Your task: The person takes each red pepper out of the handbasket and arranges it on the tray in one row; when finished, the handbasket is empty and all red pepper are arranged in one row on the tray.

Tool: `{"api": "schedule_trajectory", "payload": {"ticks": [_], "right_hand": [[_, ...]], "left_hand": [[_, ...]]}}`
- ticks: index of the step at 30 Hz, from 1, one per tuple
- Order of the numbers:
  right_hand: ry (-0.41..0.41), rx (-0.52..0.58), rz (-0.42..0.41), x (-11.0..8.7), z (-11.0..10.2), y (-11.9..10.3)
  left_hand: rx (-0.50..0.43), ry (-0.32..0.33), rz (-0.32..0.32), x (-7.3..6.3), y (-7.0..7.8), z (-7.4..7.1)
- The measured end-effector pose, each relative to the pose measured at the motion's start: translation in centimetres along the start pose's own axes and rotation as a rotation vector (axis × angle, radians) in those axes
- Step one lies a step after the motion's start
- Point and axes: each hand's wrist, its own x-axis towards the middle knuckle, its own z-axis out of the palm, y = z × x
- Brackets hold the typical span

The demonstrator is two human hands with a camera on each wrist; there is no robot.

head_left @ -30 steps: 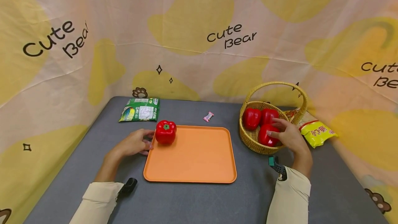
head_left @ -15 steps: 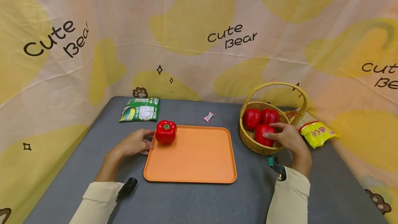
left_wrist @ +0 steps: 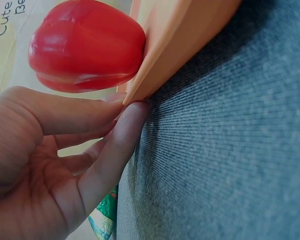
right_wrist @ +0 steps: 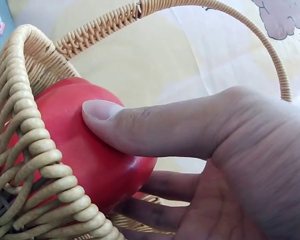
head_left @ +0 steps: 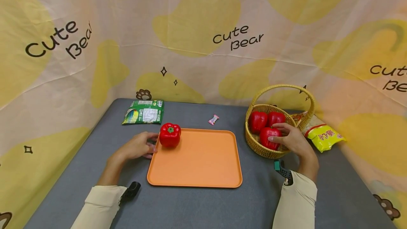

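Observation:
An orange tray [head_left: 198,162] lies on the grey table, with a red bell pepper [head_left: 170,135] standing in its far left corner. My left hand [head_left: 137,146] pinches the tray's left rim; the left wrist view shows thumb [left_wrist: 75,112] and a finger meeting at that edge, just below the pepper. At the right, my right hand [head_left: 295,139] reaches into a wicker basket [head_left: 264,152] and grips a red bell pepper [right_wrist: 85,145], its thumb across the near side and the other fingers partly hidden behind. Two more red bell peppers [head_left: 258,121] sit behind it in the basket.
A green snack packet [head_left: 144,112] lies at the back left. Behind the tray is a small wrapped candy [head_left: 213,119]. The basket's tall handle [head_left: 279,86] arches over the peppers, and a yellow snack packet [head_left: 324,137] lies right of the basket.
The front pepper in the basket has turned and shifted slightly left under my right hand's fingers. My left hand and the tray have stayed in place.

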Motion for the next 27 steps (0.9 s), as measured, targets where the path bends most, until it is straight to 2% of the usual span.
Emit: {"api": "schedule_trajectory", "payload": {"ticks": [7,16,22,27], "right_hand": [[0.020,0.034,-0.028,0.0,-0.1,-0.3],[0.096,0.169,-0.084,-0.5,-0.3,-1.6],[0.125,0.169,-0.133,-0.7,-0.2,-2.8],[0.119,0.200,-0.181,-0.7,0.3,-4.2]], "left_hand": [[-0.011,-0.004,-0.004,0.0,0.0,0.0],[-0.028,-0.008,-0.001,0.1,-0.4,0.0],[-0.025,-0.005,-0.001,0.1,-0.4,0.0],[-0.018,-0.002,-0.008,0.1,-0.2,0.0]]}}
